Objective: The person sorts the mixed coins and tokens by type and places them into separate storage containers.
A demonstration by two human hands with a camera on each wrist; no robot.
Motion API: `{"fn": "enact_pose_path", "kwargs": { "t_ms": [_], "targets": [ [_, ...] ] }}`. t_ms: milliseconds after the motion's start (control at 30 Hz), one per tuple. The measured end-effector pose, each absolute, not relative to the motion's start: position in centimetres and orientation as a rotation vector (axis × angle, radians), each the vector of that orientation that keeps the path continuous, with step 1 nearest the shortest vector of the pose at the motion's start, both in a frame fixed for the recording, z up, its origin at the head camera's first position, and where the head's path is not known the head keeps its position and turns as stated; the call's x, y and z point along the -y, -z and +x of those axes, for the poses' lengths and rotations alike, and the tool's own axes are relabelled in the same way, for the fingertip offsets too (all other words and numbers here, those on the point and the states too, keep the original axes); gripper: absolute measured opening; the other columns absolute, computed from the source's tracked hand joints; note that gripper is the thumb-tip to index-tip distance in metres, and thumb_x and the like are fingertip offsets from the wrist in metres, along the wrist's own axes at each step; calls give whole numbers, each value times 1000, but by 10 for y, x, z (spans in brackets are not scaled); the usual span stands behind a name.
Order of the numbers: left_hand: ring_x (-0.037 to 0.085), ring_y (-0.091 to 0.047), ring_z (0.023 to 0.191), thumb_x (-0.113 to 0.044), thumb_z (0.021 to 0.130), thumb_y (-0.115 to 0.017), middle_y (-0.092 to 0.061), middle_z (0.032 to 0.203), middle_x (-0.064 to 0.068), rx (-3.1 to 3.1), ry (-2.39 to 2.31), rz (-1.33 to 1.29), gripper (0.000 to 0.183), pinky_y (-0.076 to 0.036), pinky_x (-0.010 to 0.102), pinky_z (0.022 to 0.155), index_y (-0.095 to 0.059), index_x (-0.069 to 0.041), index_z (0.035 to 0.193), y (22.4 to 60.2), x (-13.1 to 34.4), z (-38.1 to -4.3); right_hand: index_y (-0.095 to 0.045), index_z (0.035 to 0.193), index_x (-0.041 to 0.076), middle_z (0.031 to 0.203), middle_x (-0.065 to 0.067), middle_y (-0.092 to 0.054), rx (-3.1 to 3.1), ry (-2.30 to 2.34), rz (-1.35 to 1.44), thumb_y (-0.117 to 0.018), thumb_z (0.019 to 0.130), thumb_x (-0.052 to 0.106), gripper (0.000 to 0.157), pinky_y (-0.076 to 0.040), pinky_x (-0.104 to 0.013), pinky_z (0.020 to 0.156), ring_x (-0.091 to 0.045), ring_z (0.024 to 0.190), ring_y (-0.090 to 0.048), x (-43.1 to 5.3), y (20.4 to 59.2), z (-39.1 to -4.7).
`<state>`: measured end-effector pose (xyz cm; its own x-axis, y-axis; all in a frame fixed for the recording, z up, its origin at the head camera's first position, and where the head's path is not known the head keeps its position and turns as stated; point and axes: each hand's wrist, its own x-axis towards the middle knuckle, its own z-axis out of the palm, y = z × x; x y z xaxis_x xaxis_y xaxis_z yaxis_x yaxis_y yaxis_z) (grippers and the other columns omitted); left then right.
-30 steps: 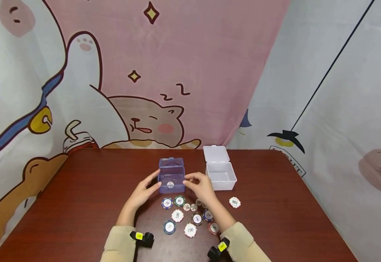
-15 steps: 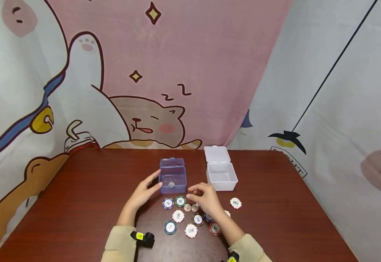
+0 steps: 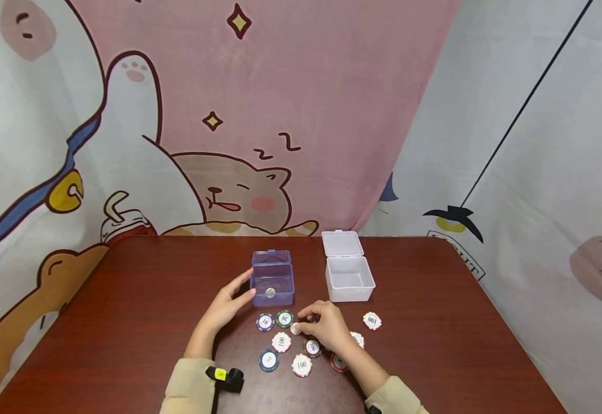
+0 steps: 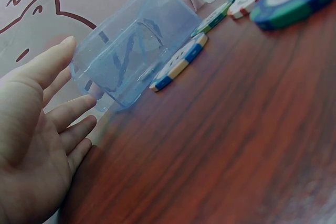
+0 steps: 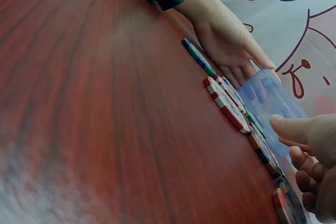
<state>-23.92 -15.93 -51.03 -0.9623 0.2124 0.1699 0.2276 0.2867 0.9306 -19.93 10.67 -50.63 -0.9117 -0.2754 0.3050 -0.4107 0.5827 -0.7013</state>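
Observation:
A clear blue plastic box [image 3: 272,299] with its lid up holds one small shiny round piece [image 3: 270,292]. My left hand [image 3: 223,310] rests beside its left wall, fingers straight and spread, thumb near the front corner. My right hand [image 3: 328,326] is low over the table in front of the box. Its thumb and index finger are apart, close to a small silvery round piece [image 3: 295,328]. Around it lie poker chips: a green one [image 3: 284,318], a blue one [image 3: 265,322], a white one [image 3: 281,342] and a black one [image 3: 312,347]. The hand partly hides others.
An uncovered white plastic box [image 3: 350,292] with its lid folded back stands right of the blue one. A white chip [image 3: 372,321] lies in front of it. More chips, one dark blue [image 3: 268,360] and one white [image 3: 302,365], lie nearer on the brown table [image 3: 150,322].
My right hand has left the blue box's right side and come down toward the small silvery pieces, covering some of them. The left hand stays beside the box.

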Motion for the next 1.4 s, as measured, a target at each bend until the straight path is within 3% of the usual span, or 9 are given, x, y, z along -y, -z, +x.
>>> {"fn": "enact_pose_path", "kwargs": {
  "t_ms": [433,833,1133,1400],
  "targets": [
    [26,-27,129,-21,86,-60,-38,137,8,2517,1819,-423,55,-18,52,100,-39,-17,137,511,159,-240,-71,75,24,65,14,-52,2684,-1049,615,-80,61,31,18,-30,-27,66,-6,68,-41,-104,511,-195],
    [23,-26,129,-23,86,-61,-39,137,4,2544,1823,-373,54,-17,51,101,-40,-22,136,509,159,-238,-69,72,22,64,15,-51,2675,-1003,642,-80,61,30,18,-30,-28,67,-5,68,-40,-105,511,-195],
    [25,-25,129,-26,86,-60,-37,138,8,2512,1845,-438,56,-15,52,101,-39,-18,137,505,159,-237,-66,66,24,62,15,-51,2675,-1093,562,-80,63,29,15,-31,-28,66,-6,66,-41,-106,509,-195],
    [23,-26,129,-25,86,-61,-39,137,6,2527,1836,-401,55,-17,51,101,-40,-21,136,510,159,-239,-66,63,23,60,18,-48,2639,-1171,564,-79,65,24,13,-34,-22,57,-7,63,-41,-108,507,-196]
  ]
}}
